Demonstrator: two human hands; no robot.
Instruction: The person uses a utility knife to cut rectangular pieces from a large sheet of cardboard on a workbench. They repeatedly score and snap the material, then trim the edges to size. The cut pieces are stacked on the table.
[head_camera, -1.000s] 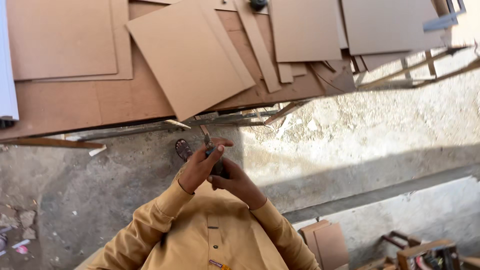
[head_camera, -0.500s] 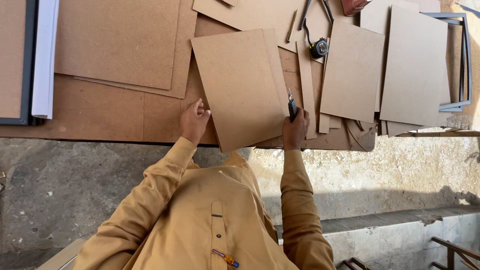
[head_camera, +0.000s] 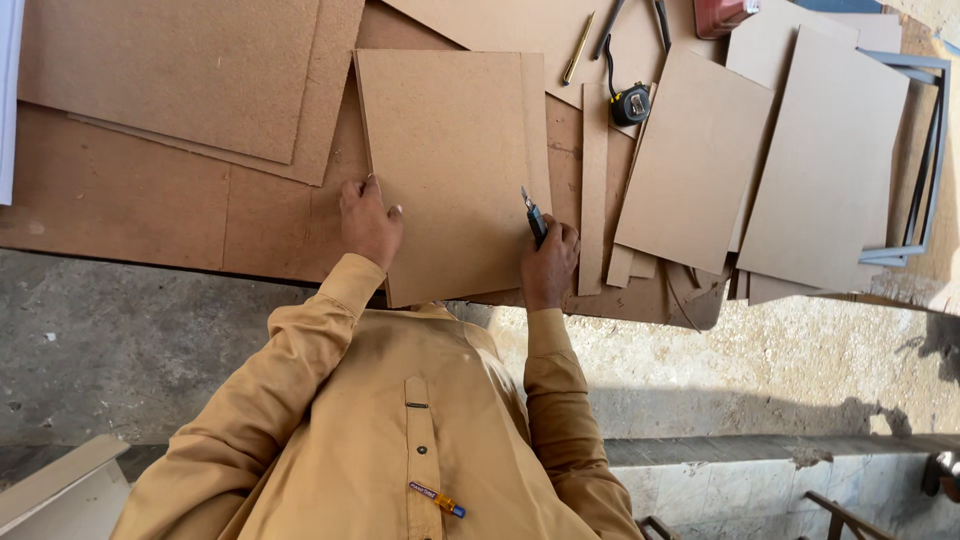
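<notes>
A rectangular brown fibreboard panel (head_camera: 450, 160) lies on a larger stack of boards (head_camera: 150, 210). My left hand (head_camera: 370, 222) rests on the panel's left edge near its lower corner, fingers pressed on it. At the panel's right edge, my right hand (head_camera: 548, 265) grips a small utility knife (head_camera: 533, 215) with the blade pointing up, the tip at the edge. My tan sleeves and shirt fill the lower middle of the view.
A narrow board strip (head_camera: 594, 190) lies right of the panel. Beyond it are a black tape measure (head_camera: 631, 103), a yellow pencil (head_camera: 578, 48), several pale cut panels (head_camera: 690, 160) and a metal frame (head_camera: 925, 160). Below the boards there is concrete floor (head_camera: 750, 360).
One second ago both hands were together near my chest with the knife. They have since reached out to the panel, which now lies squarer, with the knife at its right edge.
</notes>
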